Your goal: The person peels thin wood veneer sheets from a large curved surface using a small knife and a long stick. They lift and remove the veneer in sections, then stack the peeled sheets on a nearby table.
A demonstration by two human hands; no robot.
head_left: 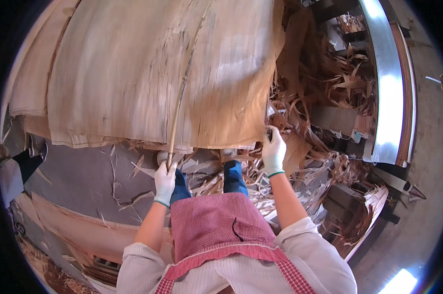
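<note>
While the left hand (165,180), in a white work glove, is closed around the bottom end of a thin wooden stick (179,98), the stick itself runs up and away over the top of a big pale veneer sheet (148,68), leaning a bit to the right as it goes. The right hand (273,150), gloved too, is pinched onto the near right corner of that same sheet, fingers curled over the edge. The sheet sits on top of a stack of veneer sheets (32,93) that fills most of the upper left of the view, with the lower layers poking out along the near edge and left side. Just right of the right hand there's a messy heap of torn veneer scraps (319,93), and more strips litter the grey floor (79,176) under the stack's near edge. Further right, a long shiny metal rail (388,83) runs front to back. The person wears a red checked apron (216,225) over a white shirt.
</note>
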